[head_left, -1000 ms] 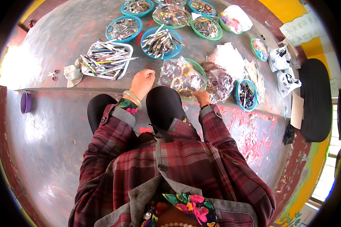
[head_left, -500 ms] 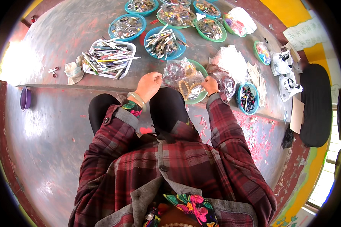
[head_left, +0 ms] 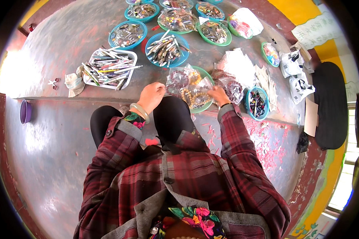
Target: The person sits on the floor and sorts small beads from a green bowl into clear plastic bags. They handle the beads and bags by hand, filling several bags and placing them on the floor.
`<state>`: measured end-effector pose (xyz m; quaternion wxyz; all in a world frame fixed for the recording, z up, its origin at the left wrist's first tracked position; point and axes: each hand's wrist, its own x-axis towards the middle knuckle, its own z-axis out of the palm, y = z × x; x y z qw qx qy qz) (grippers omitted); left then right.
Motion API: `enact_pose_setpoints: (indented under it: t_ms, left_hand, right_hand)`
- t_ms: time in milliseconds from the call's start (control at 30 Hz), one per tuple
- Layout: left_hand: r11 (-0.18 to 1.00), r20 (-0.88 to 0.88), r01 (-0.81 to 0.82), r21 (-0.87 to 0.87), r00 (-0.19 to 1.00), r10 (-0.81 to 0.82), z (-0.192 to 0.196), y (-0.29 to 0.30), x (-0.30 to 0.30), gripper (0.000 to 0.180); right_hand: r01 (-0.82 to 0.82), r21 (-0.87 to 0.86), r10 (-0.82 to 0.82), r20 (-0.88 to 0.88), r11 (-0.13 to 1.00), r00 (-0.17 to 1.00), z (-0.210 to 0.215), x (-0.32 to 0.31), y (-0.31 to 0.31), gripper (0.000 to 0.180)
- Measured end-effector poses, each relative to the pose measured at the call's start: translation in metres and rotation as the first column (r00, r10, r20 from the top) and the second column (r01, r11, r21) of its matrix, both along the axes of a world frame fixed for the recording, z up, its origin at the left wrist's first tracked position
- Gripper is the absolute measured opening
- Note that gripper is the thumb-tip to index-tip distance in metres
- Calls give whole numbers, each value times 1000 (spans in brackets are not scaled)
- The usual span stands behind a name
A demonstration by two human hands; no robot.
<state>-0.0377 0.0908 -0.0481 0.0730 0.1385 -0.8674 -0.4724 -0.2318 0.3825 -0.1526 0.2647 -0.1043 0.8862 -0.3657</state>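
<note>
Over my raised knee, my left hand [head_left: 151, 95] is closed, thumb and fingers drawn together; anything in them is too small to make out. My right hand [head_left: 219, 96] pinches the edge of a clear plastic bag [head_left: 206, 84] at the right side of a green basin [head_left: 208, 75]. Tan round beads [head_left: 193, 98], strung like a bracelet, show through plastic in this basin. Beside them lie yellowish beads [head_left: 194, 78] and a bag of dark red beads [head_left: 176, 82]. More bagged dark red beads [head_left: 231, 88] sit just beyond my right hand.
A white tray of pens [head_left: 111, 67] and a blue basin of pens [head_left: 167, 51] stand ahead. Several basins of bagged trinkets [head_left: 127, 35] fill the back. A blue basket [head_left: 258, 103], white packaging [head_left: 237, 65], scissors [head_left: 54, 83] and a purple bowl [head_left: 26, 112] lie around.
The whole view has shifted slightly, so the basins sit lower and further left. My right hand has turned a little at the bag's edge; my left hand stays closed.
</note>
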Motion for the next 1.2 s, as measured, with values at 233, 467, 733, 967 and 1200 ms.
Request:
enact_pose_setpoints:
  t_ms: [233,467,733,967,1200]
  left_hand:
    - [997,-46,1,-74,999,-5,-10,0,3,18]
    - [996,-51,5,-92,999,-9,-15,1,2,17]
    - [996,-27,19,-86,999,-22,-15,2,1,17]
    - [997,-4,27,-73,1000,-28,-14,4,3,18]
    - [998,4,-1,-66,1000,1,-10,1,9,20]
  right_hand:
    - [386,-599,-105,449,701,887,57,32,12,23]
    - [506,-727,-360,368,463,857,82,1,52,25]
    - [715,-669,-463,578,202,672,26,-48,108,23]
    - [856,-431,-710,505,286,491,-3,-43,132,25]
    - [820,-526,-754,438,226,489,-12,-19,137,12]
